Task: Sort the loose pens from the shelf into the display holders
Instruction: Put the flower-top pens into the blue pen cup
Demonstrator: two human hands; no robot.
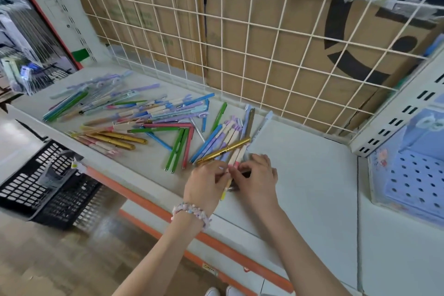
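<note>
Many loose pens (134, 118) in green, blue, pink, gold and purple lie scattered over the white shelf (312, 175). Close to the shelf's front edge, my left hand (204, 185) and my right hand (257, 180) meet over a small bunch of pens (236, 156). The fingers of both hands pinch the lower ends of these pens. A gold pen (223, 150) lies across the bunch just above my left hand. A blue display holder (413, 180) with round holes stands at the right, at arm's length from my right hand.
A white wire grid (240, 55) backs the shelf, with cardboard boxes behind it. A black plastic basket (43, 185) hangs below the shelf's left end. An orange strip (153, 209) runs along the shelf's front edge. Packaged stationery hangs at the far left.
</note>
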